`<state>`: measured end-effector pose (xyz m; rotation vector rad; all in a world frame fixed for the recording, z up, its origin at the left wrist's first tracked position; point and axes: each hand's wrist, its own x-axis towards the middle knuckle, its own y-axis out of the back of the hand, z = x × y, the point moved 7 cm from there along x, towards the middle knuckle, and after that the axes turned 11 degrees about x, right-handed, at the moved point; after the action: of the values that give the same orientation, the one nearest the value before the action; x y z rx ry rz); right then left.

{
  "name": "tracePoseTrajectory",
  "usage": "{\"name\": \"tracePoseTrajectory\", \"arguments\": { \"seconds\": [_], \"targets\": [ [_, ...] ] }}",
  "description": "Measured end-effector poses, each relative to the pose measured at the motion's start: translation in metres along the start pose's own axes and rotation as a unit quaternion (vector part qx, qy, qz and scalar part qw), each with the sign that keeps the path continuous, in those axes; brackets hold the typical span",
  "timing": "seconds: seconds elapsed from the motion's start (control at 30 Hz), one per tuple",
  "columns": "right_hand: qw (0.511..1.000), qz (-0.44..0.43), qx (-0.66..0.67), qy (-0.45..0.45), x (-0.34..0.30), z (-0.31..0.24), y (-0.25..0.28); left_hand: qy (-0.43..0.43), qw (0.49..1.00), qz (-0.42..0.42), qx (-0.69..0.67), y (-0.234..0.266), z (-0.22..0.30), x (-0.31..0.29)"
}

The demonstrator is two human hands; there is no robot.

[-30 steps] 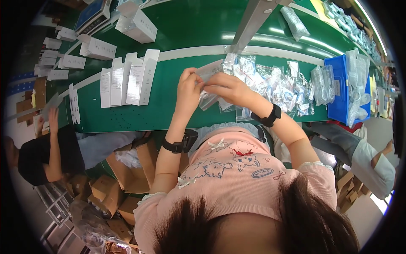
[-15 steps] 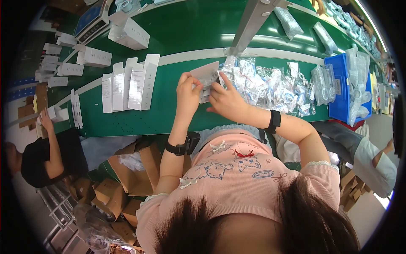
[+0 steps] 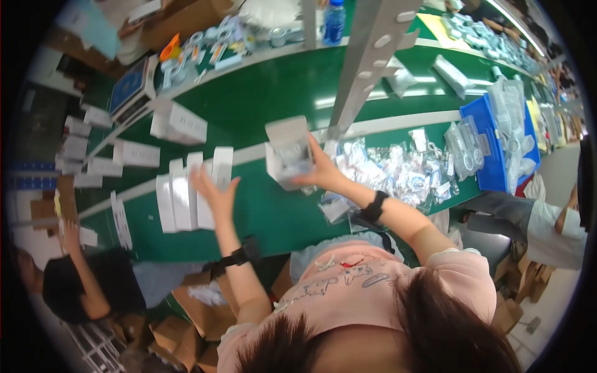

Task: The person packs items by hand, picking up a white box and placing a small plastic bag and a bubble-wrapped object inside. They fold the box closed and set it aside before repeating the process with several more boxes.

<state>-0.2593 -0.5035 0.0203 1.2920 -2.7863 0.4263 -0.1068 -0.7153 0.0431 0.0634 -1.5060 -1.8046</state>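
My right hand (image 3: 321,166) grips a small white carton (image 3: 280,176) by its right side. The carton's lid flap stands up, and something clear or pale lies inside, too unclear to name. My left hand (image 3: 216,194), a little smeared by motion, reaches toward a row of white cartons (image 3: 166,202) on the left of the green table (image 3: 261,217). Its thumb and fingers are spread, with nothing seen between them; whether it touches a carton I cannot tell. To the right of the held carton lies a heap of small clear bags (image 3: 398,171) with white and blue contents.
A blue bin (image 3: 491,149) with bubble-wrapped items stands at the right. A grey metal post (image 3: 360,68) rises beyond my hands. More white cartons (image 3: 179,124) stand at the far left, near a co-worker's hand (image 3: 69,236). A blue bottle (image 3: 334,23) stands at the back.
My left hand has left the carton and moved left, its fingers spreading. The carton, now in my right hand alone, has turned so its opening shows. The view has shifted, showing more of the far side.
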Motion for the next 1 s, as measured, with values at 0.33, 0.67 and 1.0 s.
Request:
{"name": "tracePoseTrajectory", "arguments": {
  "seconds": [0.33,0.67,1.0],
  "targets": [
    [0.953,0.235,-0.187,0.027,0.125,0.039,0.048,0.046,0.956,-0.206,0.203,-0.069,0.025,-0.04],
    [0.913,-0.087,-0.192,-0.35,0.012,-0.045,0.166,0.118,0.948,-0.282,-0.086,-0.095,0.011,-0.069],
    [0.766,0.139,-0.587,-0.221,0.115,-0.016,0.292,0.287,0.748,-0.304,-0.516,-0.07,0.079,-0.046]
  ]
}}
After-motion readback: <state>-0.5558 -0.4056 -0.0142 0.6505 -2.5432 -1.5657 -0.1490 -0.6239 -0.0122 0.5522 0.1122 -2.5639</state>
